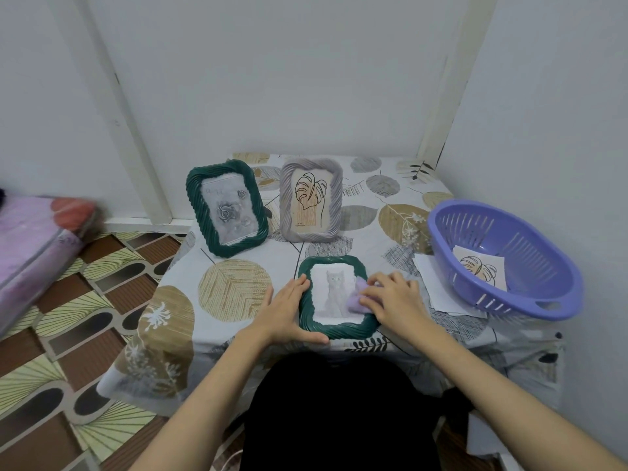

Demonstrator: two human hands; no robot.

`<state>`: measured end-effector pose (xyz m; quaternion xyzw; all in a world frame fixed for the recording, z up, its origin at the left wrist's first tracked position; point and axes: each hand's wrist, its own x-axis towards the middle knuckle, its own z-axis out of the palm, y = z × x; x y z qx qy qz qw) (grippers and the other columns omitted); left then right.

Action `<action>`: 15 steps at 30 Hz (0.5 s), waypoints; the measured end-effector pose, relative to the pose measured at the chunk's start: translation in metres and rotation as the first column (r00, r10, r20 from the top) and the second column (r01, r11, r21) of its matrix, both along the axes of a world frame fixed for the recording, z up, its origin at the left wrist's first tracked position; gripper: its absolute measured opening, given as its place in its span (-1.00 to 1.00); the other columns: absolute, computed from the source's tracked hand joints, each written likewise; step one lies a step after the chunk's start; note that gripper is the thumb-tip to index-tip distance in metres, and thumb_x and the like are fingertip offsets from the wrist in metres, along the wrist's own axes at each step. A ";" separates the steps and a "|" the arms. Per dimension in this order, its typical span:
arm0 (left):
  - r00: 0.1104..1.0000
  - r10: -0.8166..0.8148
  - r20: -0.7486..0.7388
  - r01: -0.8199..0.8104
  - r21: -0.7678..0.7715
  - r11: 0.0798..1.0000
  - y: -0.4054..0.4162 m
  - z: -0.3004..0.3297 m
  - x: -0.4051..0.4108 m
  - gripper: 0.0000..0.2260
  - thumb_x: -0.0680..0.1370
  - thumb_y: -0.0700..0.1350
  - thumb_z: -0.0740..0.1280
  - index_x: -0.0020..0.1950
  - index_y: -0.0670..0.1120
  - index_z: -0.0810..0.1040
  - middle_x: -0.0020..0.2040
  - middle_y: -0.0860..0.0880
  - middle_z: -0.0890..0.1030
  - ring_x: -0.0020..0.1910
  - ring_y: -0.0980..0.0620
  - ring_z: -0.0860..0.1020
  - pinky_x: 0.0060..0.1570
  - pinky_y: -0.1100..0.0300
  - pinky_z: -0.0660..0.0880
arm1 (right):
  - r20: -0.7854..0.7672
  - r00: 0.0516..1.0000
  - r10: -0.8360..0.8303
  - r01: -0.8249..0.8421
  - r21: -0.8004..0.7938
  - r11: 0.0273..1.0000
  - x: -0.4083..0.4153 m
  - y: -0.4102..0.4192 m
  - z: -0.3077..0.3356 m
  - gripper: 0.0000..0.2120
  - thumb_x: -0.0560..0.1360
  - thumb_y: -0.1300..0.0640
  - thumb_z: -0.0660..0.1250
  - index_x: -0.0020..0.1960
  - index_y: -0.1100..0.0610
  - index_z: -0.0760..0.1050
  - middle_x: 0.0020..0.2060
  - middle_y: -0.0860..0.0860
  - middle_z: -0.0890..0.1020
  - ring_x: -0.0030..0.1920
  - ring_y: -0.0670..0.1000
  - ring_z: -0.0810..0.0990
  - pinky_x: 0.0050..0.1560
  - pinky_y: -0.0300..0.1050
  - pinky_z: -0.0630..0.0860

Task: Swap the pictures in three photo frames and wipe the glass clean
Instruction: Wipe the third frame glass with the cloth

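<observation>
A dark green frame [307,321] with a cat picture lies flat near the table's front edge. My left hand [289,311] rests flat against its left side, thumb along the bottom edge. My right hand [390,299] presses a small lilac cloth [355,300] onto the right part of the glass. Behind, a larger green frame [226,207] with a grey rose picture stands upright. Beside it stands a grey frame [311,198] with a leaf line drawing.
A purple plastic basket [503,260] sits at the table's right, holding a leaf print [479,266]; white paper sheets [438,287] lie under it. The table wears a leaf-patterned cloth [231,287]. A pink mattress [30,246] lies on the floor left.
</observation>
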<state>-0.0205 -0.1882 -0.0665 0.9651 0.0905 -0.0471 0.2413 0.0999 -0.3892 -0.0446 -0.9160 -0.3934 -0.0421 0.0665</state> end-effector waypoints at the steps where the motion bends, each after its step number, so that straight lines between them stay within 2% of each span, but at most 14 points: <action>1: 1.000 0.007 -0.004 -0.007 0.006 1.000 -0.001 0.001 0.000 0.08 0.21 0.40 0.39 0.52 -0.04 -0.04 0.54 0.10 -0.07 0.52 0.15 -0.09 0.46 -0.08 -0.25 | 0.010 1.000 -0.029 0.029 -0.022 0.999 0.006 0.011 0.001 -0.69 0.56 -0.12 0.12 0.12 -0.04 0.55 0.21 -0.09 0.45 0.18 0.06 0.34 0.06 -0.04 0.20; 4: 1.000 0.027 0.005 -0.027 0.038 0.999 -0.003 0.004 0.000 0.04 0.24 0.37 0.40 0.52 -0.04 -0.02 0.54 0.10 -0.06 0.52 0.15 -0.09 0.45 -0.11 -0.27 | 0.024 0.993 -0.118 0.118 -0.003 0.993 0.016 0.043 -0.001 -0.71 0.58 -0.04 0.12 0.14 0.04 0.53 0.20 -0.03 0.45 0.16 0.09 0.34 0.08 0.00 0.23; 7: 0.999 0.039 0.021 -0.040 0.067 0.997 -0.004 0.003 -0.001 0.03 0.23 0.38 0.39 0.51 -0.03 0.00 0.54 0.11 -0.04 0.52 0.11 -0.12 0.41 -0.12 -0.34 | 0.062 0.995 -0.084 0.082 0.046 0.996 0.004 0.042 -0.007 -0.75 0.56 0.01 0.15 0.11 0.06 0.52 0.13 -0.05 0.51 0.09 0.10 0.40 0.01 0.00 0.25; 10: 0.999 0.041 0.019 -0.043 0.064 0.997 -0.004 0.003 0.000 0.03 0.23 0.38 0.40 0.51 -0.02 0.00 0.54 0.12 -0.04 0.52 0.10 -0.15 0.41 -0.13 -0.33 | 0.255 0.967 0.000 -0.017 0.064 0.998 -0.011 0.012 -0.015 -0.69 0.43 -0.11 0.11 -0.15 -0.04 0.61 -0.16 -0.09 0.61 -0.21 0.06 0.50 -0.19 -0.08 0.27; 11: 0.999 0.040 0.016 -0.041 0.060 0.997 -0.003 0.002 0.000 0.04 0.22 0.38 0.40 0.51 -0.02 0.00 0.54 0.13 -0.05 0.52 0.10 -0.15 0.41 -0.14 -0.33 | 0.272 0.962 -0.009 -0.010 0.066 0.998 -0.011 0.005 -0.020 -0.68 0.40 -0.13 0.10 -0.20 -0.06 0.61 -0.21 -0.08 0.61 -0.27 0.06 0.51 -0.23 -0.08 0.30; 13: 0.999 0.036 0.011 -0.036 0.056 0.998 -0.003 0.001 0.000 0.07 0.19 0.41 0.40 0.51 -0.03 0.00 0.54 0.12 -0.05 0.52 0.11 -0.15 0.41 -0.14 -0.34 | 0.225 0.971 -0.080 0.069 0.057 0.996 -0.004 0.006 -0.020 -0.65 0.41 -0.15 0.10 -0.22 -0.06 0.62 -0.23 -0.04 0.60 -0.27 0.09 0.53 -0.25 -0.04 0.37; 15: 0.999 0.034 0.005 -0.034 0.057 0.998 -0.004 0.002 0.000 0.08 0.18 0.42 0.38 0.51 -0.03 0.00 0.54 0.12 -0.05 0.52 0.11 -0.15 0.40 -0.14 -0.34 | 0.123 0.978 -0.169 0.162 0.061 0.985 0.005 0.026 -0.013 -0.63 0.50 -0.12 0.07 -0.09 0.00 0.62 -0.11 0.02 0.58 -0.11 0.12 0.52 -0.11 0.00 0.36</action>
